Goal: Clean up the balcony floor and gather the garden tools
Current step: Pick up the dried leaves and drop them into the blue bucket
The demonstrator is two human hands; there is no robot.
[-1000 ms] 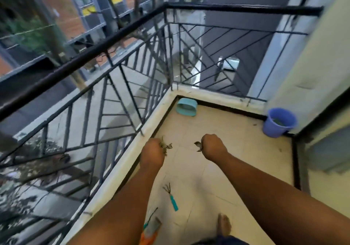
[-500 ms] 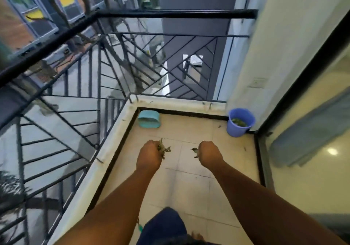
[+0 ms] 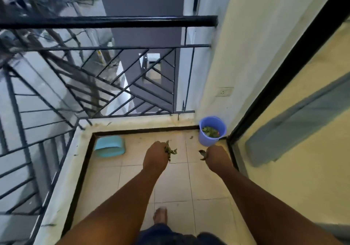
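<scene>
Dry leaves [image 3: 170, 151] are sticking out of the left hand [image 3: 155, 158], fist gripping them over the tiled balcony floor [image 3: 174, 186]. Right hand [image 3: 217, 156] is clenching another leaf scrap [image 3: 202, 154]. Purple bucket [image 3: 212, 130] holding green clippings is sitting at 1 o'clock in the corner, near the right hand. Teal container [image 3: 110, 147] is lying at 11 o'clock beside the railing [image 3: 106, 22].
</scene>
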